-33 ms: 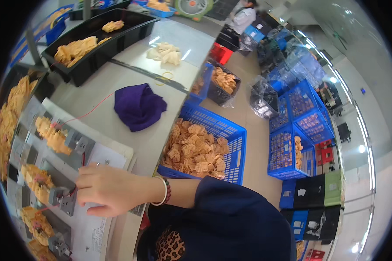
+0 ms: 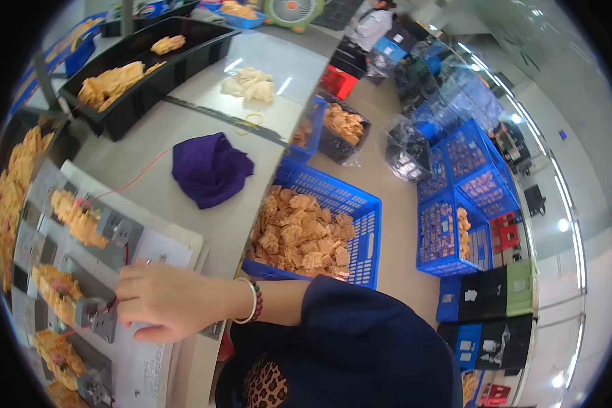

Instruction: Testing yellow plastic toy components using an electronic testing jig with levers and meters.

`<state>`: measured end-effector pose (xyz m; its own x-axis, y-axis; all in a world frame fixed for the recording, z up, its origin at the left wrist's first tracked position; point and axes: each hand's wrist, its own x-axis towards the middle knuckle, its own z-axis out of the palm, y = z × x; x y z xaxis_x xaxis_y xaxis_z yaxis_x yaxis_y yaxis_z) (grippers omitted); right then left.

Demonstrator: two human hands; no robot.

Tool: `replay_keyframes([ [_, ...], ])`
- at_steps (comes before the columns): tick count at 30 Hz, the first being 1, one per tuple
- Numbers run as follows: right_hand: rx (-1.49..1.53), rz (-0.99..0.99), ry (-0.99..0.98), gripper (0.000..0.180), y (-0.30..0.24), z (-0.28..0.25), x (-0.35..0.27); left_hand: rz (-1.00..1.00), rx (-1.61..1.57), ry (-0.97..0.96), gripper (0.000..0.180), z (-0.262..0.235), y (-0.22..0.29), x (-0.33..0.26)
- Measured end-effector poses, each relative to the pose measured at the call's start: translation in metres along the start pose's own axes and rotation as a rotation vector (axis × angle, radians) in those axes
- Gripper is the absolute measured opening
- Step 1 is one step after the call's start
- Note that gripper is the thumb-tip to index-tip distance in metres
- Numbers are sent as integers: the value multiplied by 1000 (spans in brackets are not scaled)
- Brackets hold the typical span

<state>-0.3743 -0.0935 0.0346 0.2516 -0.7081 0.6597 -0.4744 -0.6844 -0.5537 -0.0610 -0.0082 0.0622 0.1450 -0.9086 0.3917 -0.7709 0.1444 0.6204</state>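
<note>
My right hand point(image 2: 163, 299) reaches in from the right over a white board point(image 2: 177, 238), back of the hand up, a ring on one finger and bracelets at the wrist. Its fingers are curled down and pressed together; whatever lies under the fingertips is hidden. Just left of them is a grey metal clamp fixture point(image 2: 102, 316) with a lumpy tan-orange part point(image 2: 58, 289) against it. Similar tan parts sit at the fixture above point(image 2: 78, 217) and the one below point(image 2: 60, 359). A thin red wire point(image 2: 139, 178) runs from the upper part. My left hand is out of view.
A purple cloth point(image 2: 211, 168) lies on the table beyond my hand, with a pale crumpled piece point(image 2: 249, 85) farther back. Black bins point(image 2: 143, 88) of tan parts stand at the left. A blue crate point(image 2: 364, 231) of tan pieces sits beside the table; more crates point(image 2: 479, 163) stand right.
The whole view has shifted slightly, so things sit a little farther left. My right hand keeps its place beside the clamp fixture.
</note>
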Motion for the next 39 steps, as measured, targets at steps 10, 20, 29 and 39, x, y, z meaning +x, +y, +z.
replay_keyframes([
  [10,41,2,12,18,0,3,-1,46,-40,-45,25,0,2,5],
  [20,50,-8,-6,17,0,8,-1,-28,-75,13,28,1,3,1],
  [29,44,-9,3,16,0,4,-2,-12,-114,-3,29,16,-12,8],
  [39,51,-15,-11,16,2,8,-1,-33,-18,22,31,4,0,1],
])
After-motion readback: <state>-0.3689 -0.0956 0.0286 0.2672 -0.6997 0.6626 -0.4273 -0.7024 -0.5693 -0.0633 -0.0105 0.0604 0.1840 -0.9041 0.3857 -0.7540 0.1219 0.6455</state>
